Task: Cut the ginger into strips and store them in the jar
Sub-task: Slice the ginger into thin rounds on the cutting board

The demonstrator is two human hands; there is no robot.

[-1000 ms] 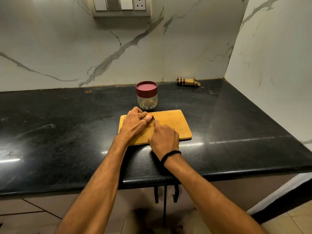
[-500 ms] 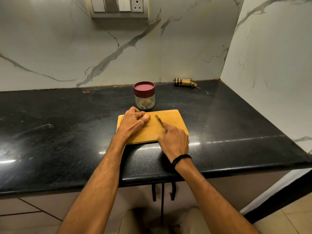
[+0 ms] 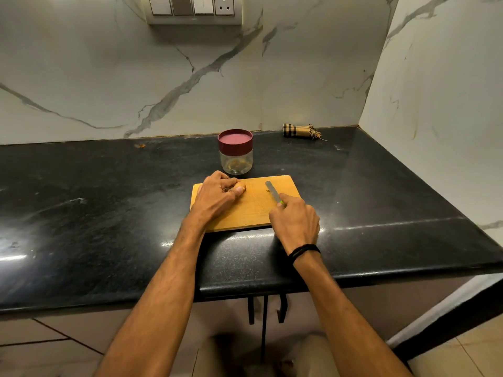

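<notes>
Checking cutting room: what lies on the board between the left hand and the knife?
Head view: only bare cutting board between the left hand and the knife, save a tiny speck beside the blade.

Rolled checked cloth (image 3: 299,131), wall switch panel (image 3: 193,9)

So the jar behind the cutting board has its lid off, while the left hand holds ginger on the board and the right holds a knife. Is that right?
Not quite. The head view shows the jar closed, its dark red lid on. The rest holds: it stands behind the cutting board, the left hand holds ginger there, the right hand a knife.
</notes>
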